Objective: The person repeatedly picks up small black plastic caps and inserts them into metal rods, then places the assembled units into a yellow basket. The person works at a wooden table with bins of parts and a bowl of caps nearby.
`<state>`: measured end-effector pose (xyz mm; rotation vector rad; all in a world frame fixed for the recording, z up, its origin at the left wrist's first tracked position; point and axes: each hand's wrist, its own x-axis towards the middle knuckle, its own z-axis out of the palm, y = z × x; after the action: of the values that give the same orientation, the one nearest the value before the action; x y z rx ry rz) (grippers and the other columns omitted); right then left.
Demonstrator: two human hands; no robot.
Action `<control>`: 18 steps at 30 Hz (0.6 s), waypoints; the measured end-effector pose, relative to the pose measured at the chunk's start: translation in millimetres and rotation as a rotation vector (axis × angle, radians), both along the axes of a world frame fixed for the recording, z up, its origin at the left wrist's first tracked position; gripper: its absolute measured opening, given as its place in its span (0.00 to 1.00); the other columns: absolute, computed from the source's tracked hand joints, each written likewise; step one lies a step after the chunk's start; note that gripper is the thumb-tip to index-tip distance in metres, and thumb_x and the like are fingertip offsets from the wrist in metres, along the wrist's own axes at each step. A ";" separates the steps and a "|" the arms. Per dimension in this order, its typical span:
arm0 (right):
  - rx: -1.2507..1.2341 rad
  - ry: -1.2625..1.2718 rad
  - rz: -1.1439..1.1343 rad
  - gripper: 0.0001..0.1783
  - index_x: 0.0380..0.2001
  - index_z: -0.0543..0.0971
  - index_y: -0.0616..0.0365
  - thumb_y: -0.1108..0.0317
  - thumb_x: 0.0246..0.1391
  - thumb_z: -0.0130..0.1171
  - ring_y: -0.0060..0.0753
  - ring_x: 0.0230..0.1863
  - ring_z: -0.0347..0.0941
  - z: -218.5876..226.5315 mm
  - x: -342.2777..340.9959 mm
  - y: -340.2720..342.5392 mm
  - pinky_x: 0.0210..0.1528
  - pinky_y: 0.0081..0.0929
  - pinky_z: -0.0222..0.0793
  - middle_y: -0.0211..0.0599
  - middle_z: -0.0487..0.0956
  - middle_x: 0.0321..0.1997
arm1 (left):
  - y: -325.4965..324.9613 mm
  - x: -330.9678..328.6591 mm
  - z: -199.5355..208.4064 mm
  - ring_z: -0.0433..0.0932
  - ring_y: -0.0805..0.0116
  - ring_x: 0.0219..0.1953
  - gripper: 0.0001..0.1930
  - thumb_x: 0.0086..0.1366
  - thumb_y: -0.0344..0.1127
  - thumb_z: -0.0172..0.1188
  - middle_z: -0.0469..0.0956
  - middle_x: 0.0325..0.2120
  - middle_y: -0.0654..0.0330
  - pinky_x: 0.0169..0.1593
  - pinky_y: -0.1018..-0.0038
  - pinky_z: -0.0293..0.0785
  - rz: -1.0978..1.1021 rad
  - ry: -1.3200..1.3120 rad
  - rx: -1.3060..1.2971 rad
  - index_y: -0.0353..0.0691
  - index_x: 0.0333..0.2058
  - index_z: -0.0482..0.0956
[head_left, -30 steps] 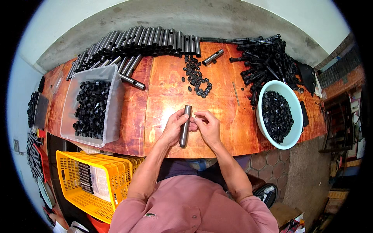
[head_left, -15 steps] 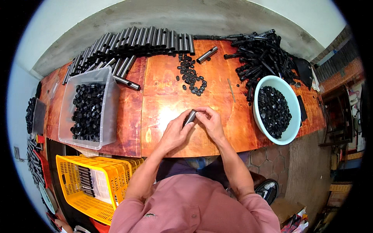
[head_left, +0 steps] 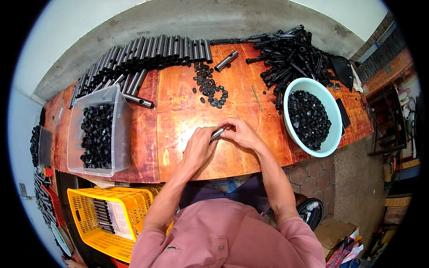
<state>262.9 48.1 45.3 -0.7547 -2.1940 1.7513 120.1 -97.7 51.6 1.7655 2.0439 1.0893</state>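
Observation:
Over the near middle of the table, a dark metal tube (head_left: 217, 134) lies slanted between my two hands. My left hand (head_left: 199, 145) is wrapped round its lower left part and hides most of it. The fingers of my right hand (head_left: 240, 133) are bent against the tube's upper right end; whether they pinch a small part there is hidden. Beyond my hands lie loose small black oval caps (head_left: 208, 85), and past them a single metal tube with a hole in its side (head_left: 226, 60).
A clear plastic bin (head_left: 121, 147) of black caps stands left, below stacked metal tubes (head_left: 152, 47). To the right are a light blue basin (head_left: 330, 145) of small black parts and a heap of black rod-like parts (head_left: 290, 58). A thin stick (head_left: 257, 98) lies between. Yellow crates (head_left: 105, 243) stand below the table.
The tube has tipped from steep to flatter, and my left hand has turned over it. My right fingers have shifted at its end. The whole view has swung slightly.

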 end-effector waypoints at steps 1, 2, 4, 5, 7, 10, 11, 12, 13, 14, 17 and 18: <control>0.008 -0.015 0.016 0.15 0.44 0.81 0.65 0.72 0.53 0.65 0.26 0.40 0.74 2.7 0.4 1.5 0.46 0.27 0.72 0.34 0.80 0.38 | 0.6 -0.5 -0.4 0.78 0.47 0.42 0.18 0.60 0.30 0.67 0.81 0.38 0.48 0.47 0.59 0.74 -0.004 0.003 -0.006 0.37 0.49 0.78; 0.016 -0.029 0.032 0.15 0.45 0.81 0.65 0.73 0.54 0.65 0.26 0.43 0.75 5.4 0.6 2.4 0.49 0.27 0.72 0.34 0.80 0.40 | 1.3 -1.2 -0.5 0.78 0.47 0.42 0.18 0.60 0.30 0.67 0.80 0.38 0.48 0.47 0.59 0.74 -0.009 0.006 -0.013 0.37 0.49 0.78; 0.014 -0.032 0.031 0.15 0.44 0.81 0.65 0.73 0.53 0.66 0.28 0.44 0.75 11.4 2.0 1.3 0.51 0.28 0.72 0.35 0.80 0.41 | 1.0 -0.6 0.9 0.77 0.47 0.42 0.18 0.60 0.30 0.66 0.79 0.38 0.48 0.47 0.59 0.74 -0.014 0.011 -0.027 0.37 0.49 0.78; 0.012 -0.034 0.030 0.15 0.44 0.81 0.65 0.73 0.53 0.66 0.29 0.45 0.76 12.5 2.7 0.9 0.51 0.29 0.72 0.36 0.81 0.42 | 0.2 0.2 4.1 0.77 0.47 0.42 0.17 0.61 0.30 0.65 0.78 0.38 0.48 0.47 0.58 0.74 -0.013 0.012 -0.033 0.36 0.49 0.77; 0.048 -0.007 0.016 0.15 0.44 0.82 0.64 0.73 0.52 0.66 0.31 0.45 0.76 7.2 5.4 0.8 0.52 0.30 0.72 0.37 0.81 0.42 | -1.1 1.4 4.6 0.76 0.47 0.42 0.17 0.61 0.30 0.65 0.77 0.38 0.49 0.47 0.58 0.74 -0.021 0.029 -0.045 0.37 0.50 0.77; 0.143 0.021 0.022 0.15 0.43 0.82 0.62 0.73 0.50 0.67 0.35 0.46 0.76 10.1 8.7 -1.4 0.52 0.31 0.72 0.40 0.81 0.42 | -7.4 -0.7 1.9 0.76 0.47 0.42 0.19 0.61 0.32 0.66 0.76 0.38 0.49 0.47 0.58 0.73 -0.037 0.080 -0.064 0.39 0.52 0.77; 0.182 0.028 0.029 0.15 0.42 0.83 0.62 0.73 0.49 0.67 0.36 0.46 0.76 11.6 9.4 -2.1 0.52 0.32 0.72 0.40 0.82 0.42 | -10.7 -1.1 4.9 0.76 0.48 0.41 0.21 0.61 0.33 0.66 0.76 0.38 0.49 0.46 0.59 0.73 -0.041 0.101 -0.074 0.39 0.53 0.77; 0.200 0.049 0.028 0.15 0.42 0.82 0.62 0.72 0.48 0.67 0.38 0.46 0.76 9.8 10.3 -2.2 0.52 0.34 0.72 0.41 0.82 0.41 | -13.8 -1.3 7.8 0.76 0.48 0.40 0.22 0.61 0.34 0.66 0.76 0.38 0.50 0.45 0.59 0.73 -0.047 0.122 -0.084 0.40 0.54 0.77; 0.218 0.069 0.028 0.15 0.41 0.82 0.62 0.72 0.47 0.67 0.39 0.45 0.76 6.8 10.8 -1.9 0.51 0.35 0.72 0.42 0.82 0.41 | -17.1 -2.8 10.7 0.76 0.48 0.39 0.21 0.61 0.35 0.66 0.76 0.37 0.50 0.44 0.58 0.74 -0.042 0.155 -0.108 0.41 0.54 0.77; 0.236 0.089 0.028 0.15 0.41 0.82 0.63 0.72 0.46 0.67 0.41 0.45 0.76 3.9 11.4 -1.7 0.50 0.37 0.72 0.43 0.82 0.41 | -20.7 -5.2 13.8 0.77 0.49 0.38 0.21 0.61 0.37 0.66 0.75 0.36 0.51 0.44 0.58 0.74 -0.038 0.188 -0.132 0.42 0.53 0.76; 0.277 0.092 0.029 0.16 0.40 0.82 0.62 0.71 0.46 0.67 0.41 0.46 0.76 -1.9 13.2 -0.2 0.50 0.37 0.72 0.43 0.82 0.41 | -27.4 -10.2 17.0 0.78 0.52 0.34 0.21 0.63 0.41 0.66 0.74 0.33 0.52 0.38 0.59 0.76 -0.033 0.259 -0.181 0.45 0.53 0.76; 0.272 0.088 0.028 0.16 0.40 0.82 0.62 0.71 0.46 0.67 0.42 0.45 0.76 -2.0 12.9 -0.5 0.50 0.37 0.72 0.43 0.82 0.41 | -28.8 -10.1 19.6 0.78 0.52 0.33 0.21 0.63 0.42 0.66 0.74 0.32 0.53 0.38 0.59 0.76 -0.029 0.267 -0.197 0.45 0.53 0.76</control>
<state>275.8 47.6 43.3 -0.5741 -2.3270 1.4260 110.1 -126.5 71.2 1.9153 2.1787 0.6457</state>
